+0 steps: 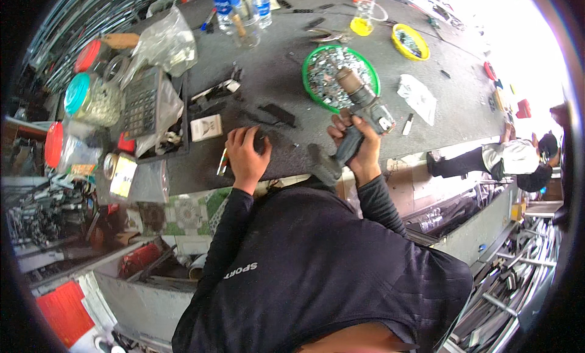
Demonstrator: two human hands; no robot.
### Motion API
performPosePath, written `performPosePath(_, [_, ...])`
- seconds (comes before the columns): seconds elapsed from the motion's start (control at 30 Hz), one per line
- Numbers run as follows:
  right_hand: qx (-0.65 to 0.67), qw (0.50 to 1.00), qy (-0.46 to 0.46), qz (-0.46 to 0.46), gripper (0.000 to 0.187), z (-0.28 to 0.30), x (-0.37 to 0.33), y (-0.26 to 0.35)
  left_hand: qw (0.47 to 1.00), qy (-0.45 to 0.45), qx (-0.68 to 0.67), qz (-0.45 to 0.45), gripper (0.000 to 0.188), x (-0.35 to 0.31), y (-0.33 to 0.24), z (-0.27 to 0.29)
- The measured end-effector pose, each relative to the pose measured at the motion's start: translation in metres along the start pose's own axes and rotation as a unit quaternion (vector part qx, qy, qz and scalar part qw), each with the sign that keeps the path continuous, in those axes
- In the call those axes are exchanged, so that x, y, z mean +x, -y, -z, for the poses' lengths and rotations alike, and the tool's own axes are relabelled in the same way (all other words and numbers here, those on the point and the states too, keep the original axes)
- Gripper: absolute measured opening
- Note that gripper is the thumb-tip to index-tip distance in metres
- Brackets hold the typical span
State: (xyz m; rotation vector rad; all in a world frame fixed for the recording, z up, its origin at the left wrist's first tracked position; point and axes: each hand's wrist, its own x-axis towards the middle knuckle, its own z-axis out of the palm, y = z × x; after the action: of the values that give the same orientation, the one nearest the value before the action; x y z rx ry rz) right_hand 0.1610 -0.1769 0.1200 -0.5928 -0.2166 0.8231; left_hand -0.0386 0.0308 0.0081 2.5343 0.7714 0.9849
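My right hand (pixel 364 149) is wrapped round the handle of a cordless drill (pixel 361 100). The drill's brown nose points up and left over a green basket (pixel 305 88) full of small silvery metal pieces (pixel 326 72). Its dark battery end hangs toward my body. To the left, my left hand (pixel 248 155) rests on the dark worktable (pixel 292 155) with its fingers curled over something small and black that I cannot make out. A white box (pixel 206 128) lies just beyond that hand, and flat black pieces (pixel 277 114) lie between the hand and the basket.
Lidded jars (pixel 97 103), a calculator (pixel 142 106) and plastic bags crowd the table's left end. Bottles (pixel 226 2) and a yellow basket (pixel 411 43) stand at the back. A clear bag (pixel 418 98) lies right of the drill. Another person (pixel 503 158) is off to the right.
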Motion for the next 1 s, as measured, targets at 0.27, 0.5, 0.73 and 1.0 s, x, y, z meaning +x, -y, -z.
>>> performPosePath(0.27, [-0.213,0.974,-0.054,0.056,0.033,0.012,-0.017,-0.017,0.997,-0.028,-0.069,-0.029,0.037,0.0,0.001,0.004])
performPosePath(0.5, [-0.498,0.863,0.05,0.073,0.036,0.013,-0.021,-0.015,0.941,0.082,-0.318,-0.084,0.052,0.001,-0.04,0.033])
performPosePath(0.73, [-0.574,0.796,0.063,0.184,0.054,-0.02,-0.026,-0.075,0.474,0.181,-0.78,0.365,0.058,-0.005,-0.073,0.02])
performPosePath(1.0, [-0.516,0.836,0.166,0.08,0.049,-0.029,-0.019,-0.101,0.404,0.133,-0.773,0.471,0.06,-0.004,-0.061,0.015])
